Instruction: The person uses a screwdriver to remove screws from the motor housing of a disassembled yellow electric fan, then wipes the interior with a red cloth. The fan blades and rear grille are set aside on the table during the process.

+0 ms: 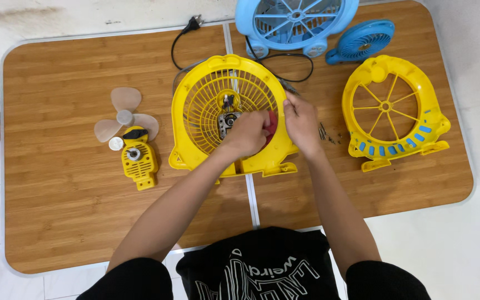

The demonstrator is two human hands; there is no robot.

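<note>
Both hands are down on the yellow fan grille (218, 89), which lies flat in the middle of the wooden table (62, 222), right over the seam between the two table halves. The left hand (246, 135) is curled around a red-handled tool (271, 125), with its tip hidden behind the fingers, just beside the small metal motor (226, 121) at the grille's hub. The right hand (302, 123) is pinching the grille's right rim, fingers closed on the edge.

A few small dark screws (324, 132) sit just right of that hand. Further right lies the other yellow fan shell (418, 89) with blue vents. To the left, well apart, there's a clear fan blade (124, 114) and a small yellow motor cover (140, 161). At the top edge are a light blue fan (295, 22), a smaller blue fan (365, 40) and a black power cord (181, 39).
</note>
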